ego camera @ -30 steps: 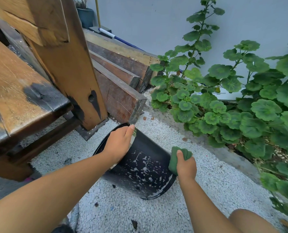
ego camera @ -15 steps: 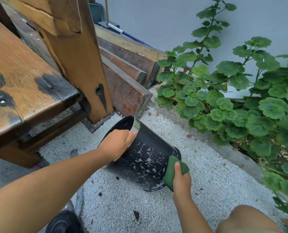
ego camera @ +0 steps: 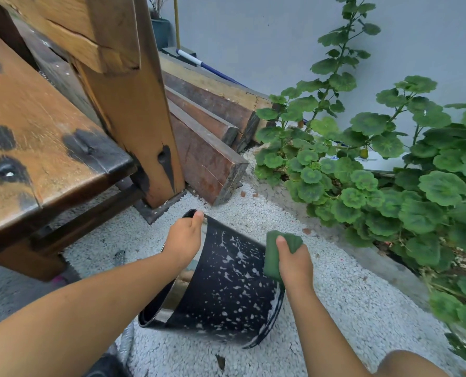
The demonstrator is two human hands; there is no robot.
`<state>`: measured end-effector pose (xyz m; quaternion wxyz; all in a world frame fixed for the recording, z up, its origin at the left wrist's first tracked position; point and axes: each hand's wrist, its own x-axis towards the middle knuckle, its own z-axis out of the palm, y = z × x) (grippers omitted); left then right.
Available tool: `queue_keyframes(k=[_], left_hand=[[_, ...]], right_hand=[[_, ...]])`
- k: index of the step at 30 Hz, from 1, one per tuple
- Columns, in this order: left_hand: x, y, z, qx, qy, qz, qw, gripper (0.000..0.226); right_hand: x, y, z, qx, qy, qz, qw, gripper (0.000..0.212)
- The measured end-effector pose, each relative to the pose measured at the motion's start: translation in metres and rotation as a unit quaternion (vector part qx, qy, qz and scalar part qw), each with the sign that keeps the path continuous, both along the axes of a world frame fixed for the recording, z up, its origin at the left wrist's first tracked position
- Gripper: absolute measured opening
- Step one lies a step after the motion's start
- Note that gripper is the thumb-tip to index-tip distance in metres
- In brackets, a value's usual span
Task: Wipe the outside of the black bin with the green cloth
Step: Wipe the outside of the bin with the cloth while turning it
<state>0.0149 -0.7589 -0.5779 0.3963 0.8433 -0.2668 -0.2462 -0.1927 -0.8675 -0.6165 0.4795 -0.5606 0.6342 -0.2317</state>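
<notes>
Black bin (ego camera: 226,289): tipped on white gravel (ego camera: 340,297), just before the wooden post (ego camera: 142,126). Left hand (ego camera: 184,240): fingers curled over its rim. Right hand (ego camera: 294,263): fingers gripping green cloth (ego camera: 272,254), apparently pressed to the bin's side.

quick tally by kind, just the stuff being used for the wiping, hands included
hands: 2 (left hand, right hand)
black bin: 1
green cloth: 1
total: 4
</notes>
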Motion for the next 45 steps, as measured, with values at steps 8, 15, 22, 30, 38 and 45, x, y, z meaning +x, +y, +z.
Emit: queue_keyframes(k=[8, 15, 22, 30, 38, 45], left_hand=[[-0.025, -0.020, -0.001, -0.044, 0.030, 0.023, 0.998, 0.067], [-0.014, 0.000, -0.007, 0.024, -0.069, -0.010, 0.997, 0.055], [0.000, 0.007, -0.010, 0.076, -0.088, -0.012, 0.993, 0.056], [0.011, 0.008, -0.004, 0.075, -0.111, -0.070, 0.989, 0.057], [0.005, 0.035, -0.003, 0.087, -0.060, -0.150, 0.983, 0.037], [0.022, 0.055, 0.009, 0.159, 0.039, -0.200, 0.966, 0.039]], right_hand=[[0.101, 0.034, 0.041, -0.063, 0.032, 0.106, 0.992, 0.048], [0.100, 0.028, 0.014, -0.088, 0.150, 0.122, 0.977, 0.058], [0.044, 0.000, -0.027, -0.077, 0.231, 0.094, 0.965, 0.061], [0.005, -0.009, -0.052, 0.002, 0.129, 0.027, 0.991, 0.057], [-0.042, 0.065, -0.080, 0.090, -0.035, -0.094, 0.991, 0.036], [-0.042, 0.097, -0.075, 0.146, -0.083, -0.084, 0.982, 0.027]])
